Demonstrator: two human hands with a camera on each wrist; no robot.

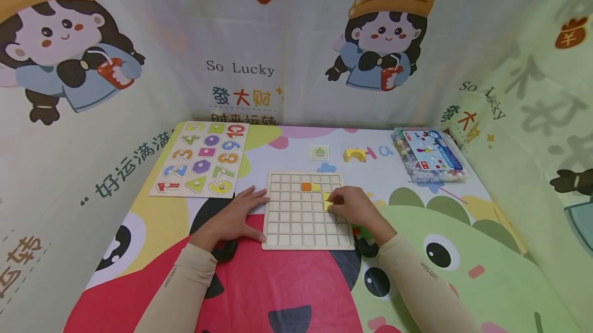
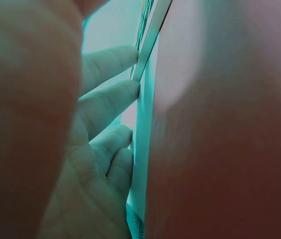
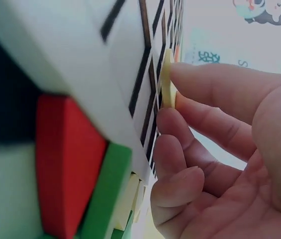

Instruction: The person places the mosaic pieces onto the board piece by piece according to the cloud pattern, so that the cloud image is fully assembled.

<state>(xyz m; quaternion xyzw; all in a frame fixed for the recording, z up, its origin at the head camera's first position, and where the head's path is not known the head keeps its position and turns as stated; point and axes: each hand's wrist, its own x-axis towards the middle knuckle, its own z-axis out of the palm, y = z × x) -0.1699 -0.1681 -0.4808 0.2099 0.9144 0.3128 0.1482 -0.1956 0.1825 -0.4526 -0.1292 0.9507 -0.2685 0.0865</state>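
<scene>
A wooden grid board [image 1: 296, 227] lies flat between the two hands. In its upper rows sit an orange square tile [image 1: 306, 187] and, right beside it, a yellow tile [image 1: 316, 187]. My right hand [image 1: 355, 208] is over the board's right side and pinches a thin yellow tile [image 3: 167, 82] between thumb and forefinger, close to the grid; its other fingers are curled. More yellow [image 1: 326, 197] shows at those fingertips in the head view. With fingers spread, my left hand [image 1: 233, 221] touches the board's left edge, thumb near the lower corner.
Red [image 3: 63, 164] and green blocks [image 3: 105, 189] lie close by the board's right edge, mostly under my right arm. A number puzzle board [image 1: 199, 160] is at the back left. Behind the grid are a small pattern card [image 1: 319, 152], a yellow arch block [image 1: 354, 155] and a clear bead case [image 1: 431, 155].
</scene>
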